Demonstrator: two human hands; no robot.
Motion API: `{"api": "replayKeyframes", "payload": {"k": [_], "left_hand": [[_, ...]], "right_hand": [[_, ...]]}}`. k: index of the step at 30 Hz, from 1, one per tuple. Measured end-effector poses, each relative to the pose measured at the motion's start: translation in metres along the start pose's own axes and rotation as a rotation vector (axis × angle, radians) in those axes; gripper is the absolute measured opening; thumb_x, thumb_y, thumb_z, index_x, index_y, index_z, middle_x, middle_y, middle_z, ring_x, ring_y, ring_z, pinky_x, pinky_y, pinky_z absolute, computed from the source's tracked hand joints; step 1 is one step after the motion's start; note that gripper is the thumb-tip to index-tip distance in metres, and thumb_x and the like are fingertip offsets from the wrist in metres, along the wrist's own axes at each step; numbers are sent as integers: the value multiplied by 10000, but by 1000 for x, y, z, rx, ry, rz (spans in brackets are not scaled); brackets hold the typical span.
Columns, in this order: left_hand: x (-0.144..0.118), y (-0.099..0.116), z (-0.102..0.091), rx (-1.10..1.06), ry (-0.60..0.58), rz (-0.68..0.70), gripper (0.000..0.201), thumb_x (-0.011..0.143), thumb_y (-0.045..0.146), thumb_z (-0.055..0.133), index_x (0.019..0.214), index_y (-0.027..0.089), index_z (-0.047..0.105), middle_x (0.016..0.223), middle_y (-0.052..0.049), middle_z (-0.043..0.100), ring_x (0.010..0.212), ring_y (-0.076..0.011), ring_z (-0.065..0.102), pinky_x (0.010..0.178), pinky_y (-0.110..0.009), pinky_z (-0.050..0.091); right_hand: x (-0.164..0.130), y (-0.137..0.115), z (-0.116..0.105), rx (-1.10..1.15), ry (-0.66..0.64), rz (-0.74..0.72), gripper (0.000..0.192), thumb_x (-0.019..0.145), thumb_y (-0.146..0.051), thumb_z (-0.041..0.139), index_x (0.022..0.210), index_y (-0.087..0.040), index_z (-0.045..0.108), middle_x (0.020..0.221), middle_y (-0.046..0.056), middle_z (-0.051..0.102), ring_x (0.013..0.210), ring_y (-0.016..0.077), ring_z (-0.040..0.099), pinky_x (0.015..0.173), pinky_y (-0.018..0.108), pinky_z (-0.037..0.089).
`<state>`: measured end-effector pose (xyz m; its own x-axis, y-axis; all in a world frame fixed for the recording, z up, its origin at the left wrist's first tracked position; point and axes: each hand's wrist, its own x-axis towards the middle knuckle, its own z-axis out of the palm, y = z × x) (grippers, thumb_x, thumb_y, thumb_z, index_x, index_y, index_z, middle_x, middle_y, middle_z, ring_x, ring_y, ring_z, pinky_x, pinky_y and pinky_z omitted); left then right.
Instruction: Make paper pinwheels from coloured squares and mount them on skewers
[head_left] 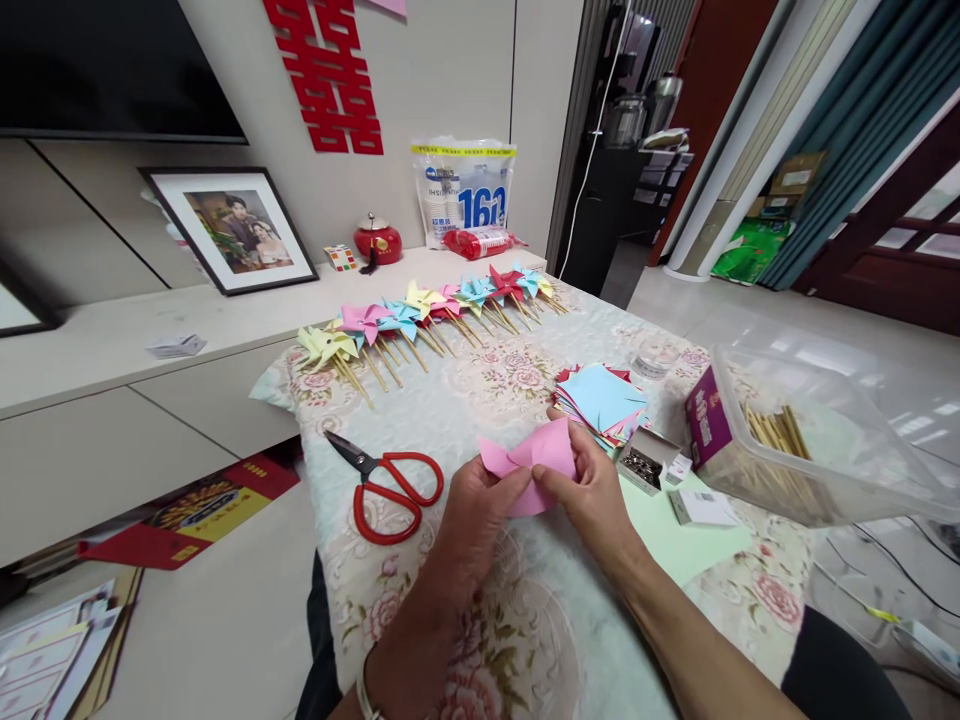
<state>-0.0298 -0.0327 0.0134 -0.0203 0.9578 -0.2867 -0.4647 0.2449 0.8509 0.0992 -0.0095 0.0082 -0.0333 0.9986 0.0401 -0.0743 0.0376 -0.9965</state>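
A pink paper square (534,460), partly folded, is pinched between both hands above the floral tablecloth (480,400). My left hand (474,520) grips its lower left part and my right hand (592,490) holds its right side with the fingers curled over the fold. Just beyond my right hand lies a stack of coloured paper squares (602,402), blue on top. Red-handled scissors (386,482) lie shut to the left of my left hand.
A row of finished paper pinwheels on sticks (420,320) lines the far edge of the table. A small open box of pins (643,462), a clear tub of wooden sticks (810,440), a light green sheet (690,540) and a tape roll (654,358) sit at right.
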Motion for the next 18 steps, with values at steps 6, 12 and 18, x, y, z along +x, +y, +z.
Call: {"api": "replayKeyframes", "payload": {"k": [6,12,18], "left_hand": [[3,-1,-11,21,20,12,355,639,296,813,920,90,751,723,-58,743,647,-186,634,643,-280,476],[5,7,-20,32,72,25,278,623,280,806,821,93,753,688,-43,721,637,-159,593,625,-250,448],[6,13,-24,-42,52,-20,308,572,292,822,817,123,741,688,-31,715,633,-164,596,635,-260,460]], "right_hand": [[3,-1,-8,86,-42,-21,626,703,-297,785,1293,-200,598,1069,64,705,932,219,650,799,341,518],[8,-8,-28,66,44,-237,228,815,-243,751,1039,-285,745,941,15,683,861,156,601,767,284,470],[5,-20,-26,-232,-335,-410,139,891,-172,647,865,-245,762,876,38,665,834,181,611,729,316,460]]}}
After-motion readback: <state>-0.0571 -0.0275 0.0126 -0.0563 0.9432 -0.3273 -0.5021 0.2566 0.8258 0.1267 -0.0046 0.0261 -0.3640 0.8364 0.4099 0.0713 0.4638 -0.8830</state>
